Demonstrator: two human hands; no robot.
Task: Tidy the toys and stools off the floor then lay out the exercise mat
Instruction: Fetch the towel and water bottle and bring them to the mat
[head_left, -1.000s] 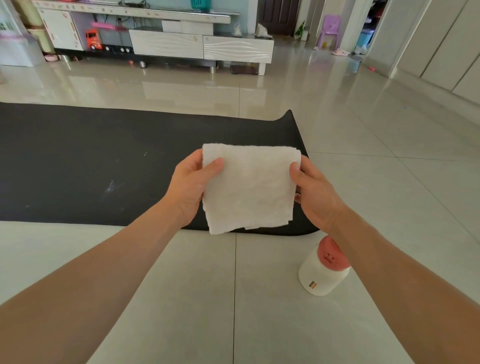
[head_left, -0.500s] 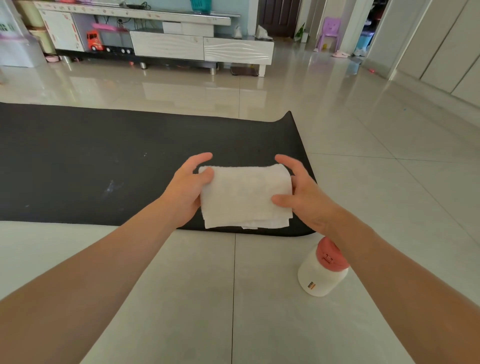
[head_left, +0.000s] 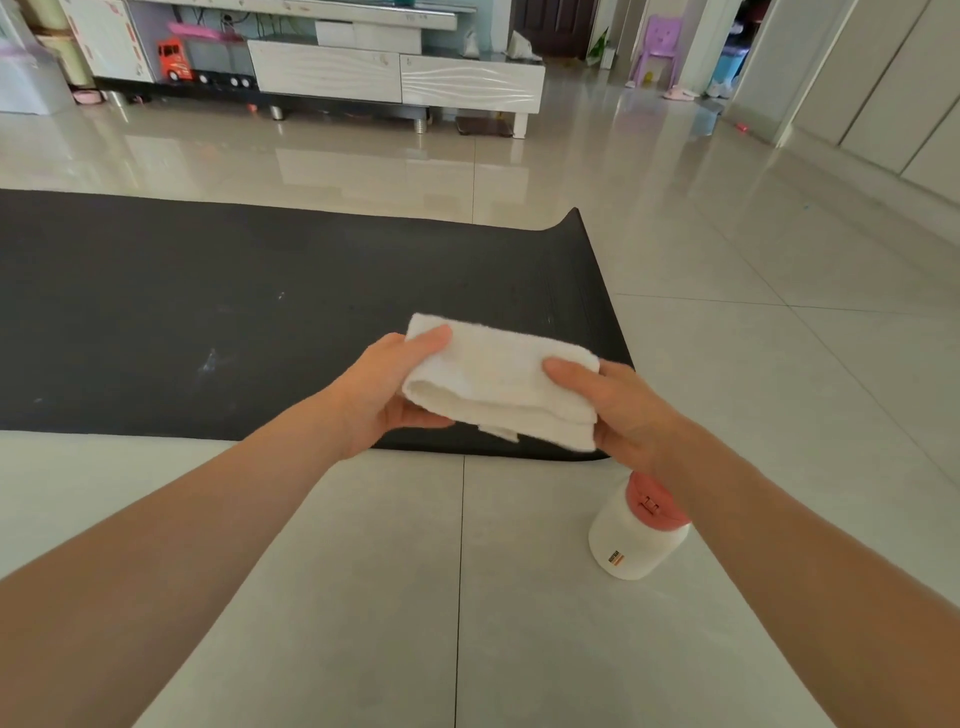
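- Black exercise mat (head_left: 208, 322) flat on tiled floor (head_left: 727, 364), from 9 o'clock to centre.
- Folded white cloth (head_left: 498, 379) over mat's near-right corner.
- Left hand (head_left: 384, 395) pinching cloth's left end.
- Right hand (head_left: 623, 410) pinching its right end.
- White bottle (head_left: 631, 540) at 5 o'clock.

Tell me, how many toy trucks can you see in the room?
1. The red toy truck sits far back on the left, on the low shelf of the white TV cabinet. More toys could be hidden behind the furniture or outside the picture.
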